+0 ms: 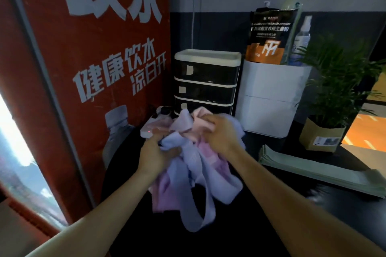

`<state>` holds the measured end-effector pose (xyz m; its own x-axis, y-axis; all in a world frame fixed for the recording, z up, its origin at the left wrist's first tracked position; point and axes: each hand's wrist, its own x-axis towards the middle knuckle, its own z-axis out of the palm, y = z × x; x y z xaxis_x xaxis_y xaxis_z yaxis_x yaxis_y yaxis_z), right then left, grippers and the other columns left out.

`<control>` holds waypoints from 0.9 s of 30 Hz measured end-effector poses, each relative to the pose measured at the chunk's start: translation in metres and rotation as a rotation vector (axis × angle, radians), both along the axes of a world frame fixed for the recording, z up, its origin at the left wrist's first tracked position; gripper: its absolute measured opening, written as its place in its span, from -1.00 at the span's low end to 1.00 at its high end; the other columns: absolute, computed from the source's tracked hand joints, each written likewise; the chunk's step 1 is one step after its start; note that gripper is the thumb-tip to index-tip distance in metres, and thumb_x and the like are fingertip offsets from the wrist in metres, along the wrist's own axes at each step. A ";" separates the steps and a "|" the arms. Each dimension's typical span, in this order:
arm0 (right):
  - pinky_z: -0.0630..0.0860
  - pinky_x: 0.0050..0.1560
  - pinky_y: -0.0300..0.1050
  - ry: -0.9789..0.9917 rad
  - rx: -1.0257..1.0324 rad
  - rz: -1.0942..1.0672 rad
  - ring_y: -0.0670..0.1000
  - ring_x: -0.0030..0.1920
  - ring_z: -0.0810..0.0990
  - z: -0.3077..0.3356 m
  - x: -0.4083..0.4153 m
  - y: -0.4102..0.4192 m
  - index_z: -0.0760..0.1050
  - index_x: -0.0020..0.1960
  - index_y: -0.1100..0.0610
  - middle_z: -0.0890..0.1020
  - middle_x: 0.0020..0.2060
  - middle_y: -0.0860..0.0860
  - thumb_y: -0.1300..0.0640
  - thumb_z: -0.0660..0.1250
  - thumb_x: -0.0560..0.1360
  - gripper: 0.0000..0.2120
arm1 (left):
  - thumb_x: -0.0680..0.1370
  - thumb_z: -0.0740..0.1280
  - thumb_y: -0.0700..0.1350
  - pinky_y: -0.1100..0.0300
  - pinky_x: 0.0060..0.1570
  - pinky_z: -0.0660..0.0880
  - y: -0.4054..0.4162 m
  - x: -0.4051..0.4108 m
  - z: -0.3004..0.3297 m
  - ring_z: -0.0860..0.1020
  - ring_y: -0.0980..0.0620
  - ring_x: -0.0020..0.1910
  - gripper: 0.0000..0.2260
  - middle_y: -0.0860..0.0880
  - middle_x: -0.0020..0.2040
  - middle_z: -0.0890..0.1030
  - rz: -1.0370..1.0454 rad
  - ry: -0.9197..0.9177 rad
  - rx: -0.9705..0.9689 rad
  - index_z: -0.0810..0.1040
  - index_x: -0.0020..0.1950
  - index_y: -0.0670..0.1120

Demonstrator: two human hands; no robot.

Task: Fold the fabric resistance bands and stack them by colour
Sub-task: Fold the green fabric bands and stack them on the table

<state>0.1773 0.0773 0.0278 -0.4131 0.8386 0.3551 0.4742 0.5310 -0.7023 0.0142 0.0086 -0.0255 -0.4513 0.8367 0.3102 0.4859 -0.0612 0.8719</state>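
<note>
A tangled bundle of fabric resistance bands hangs above the dark table (240, 242) in the middle of the head view. It mixes lavender-blue bands (200, 185) and pink bands (167, 192). My left hand (155, 153) grips a lavender-blue fold at the bundle's left side. My right hand (221, 131) grips the top of the bundle, fingers curled into a pale pink band (201, 126). One lavender loop dangles lowest, near the table. A flat stack of folded pale green bands (325, 171) lies on the table to the right.
A black and white drawer unit (205, 81) stands behind the bundle, with a white device (154, 125) at its left. A white box (271, 98) holds a powder pouch and bottles. A potted plant (332, 98) sits at right. A red poster panel (94, 69) walls the left.
</note>
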 end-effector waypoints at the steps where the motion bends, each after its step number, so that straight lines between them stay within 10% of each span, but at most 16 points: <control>1: 0.38 -0.31 -0.44 -0.012 0.051 0.018 -0.05 -0.18 0.55 0.014 -0.001 0.004 0.53 0.21 0.20 0.61 -0.05 0.10 0.44 0.26 0.42 -0.61 | 0.28 0.51 -0.06 0.21 -0.14 0.46 0.003 0.002 0.007 0.56 -0.01 -0.13 -0.66 -0.07 -0.10 0.62 0.001 -0.044 0.057 0.56 0.00 -0.12; 6: 0.36 -0.20 -0.45 -0.020 0.349 0.058 -0.10 -0.08 0.48 0.071 -0.011 0.018 0.58 0.14 0.16 0.60 0.02 0.03 0.40 0.26 0.42 -0.66 | 0.45 0.41 -0.32 0.34 -0.14 0.55 0.020 0.021 0.038 0.58 0.26 -0.20 -0.73 0.09 -0.10 0.59 -0.048 -0.324 0.327 0.49 0.05 -0.04; 13: 0.35 0.20 0.01 -0.474 0.386 0.225 0.08 0.17 0.44 0.004 -0.030 0.003 0.46 0.25 0.04 0.49 0.21 0.06 0.12 0.19 0.41 -0.60 | 0.55 0.18 -0.14 0.25 -0.24 0.47 -0.006 -0.003 0.002 0.56 -0.04 -0.26 -0.75 -0.02 -0.41 0.57 0.049 -0.724 -0.070 0.52 -0.29 -0.12; 18: 0.19 0.37 0.09 -0.600 0.286 0.409 0.10 0.36 0.30 -0.043 -0.030 -0.029 0.32 0.40 -0.04 0.37 0.37 0.00 -0.06 0.28 0.33 -0.36 | 0.56 0.27 0.04 0.18 0.14 0.26 -0.017 -0.021 -0.006 0.34 -0.18 0.31 -0.52 -0.24 0.35 0.32 0.315 -0.392 -0.158 0.34 0.35 -0.25; 27: 0.35 0.05 -0.27 -0.164 0.111 0.254 0.00 0.16 0.45 -0.016 0.017 -0.025 0.37 0.33 0.11 0.47 0.22 0.06 0.31 0.32 0.44 -0.53 | 0.50 0.37 -0.02 0.04 0.05 0.29 -0.017 -0.011 -0.001 0.30 -0.22 0.22 -0.53 -0.28 0.22 0.36 0.274 0.284 -0.222 0.37 0.21 -0.33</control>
<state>0.1947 0.0522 0.0115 -0.6639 0.6608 0.3501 0.4187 0.7163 -0.5582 0.0029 -0.0082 -0.0261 -0.5886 0.7582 0.2805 0.6798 0.2764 0.6793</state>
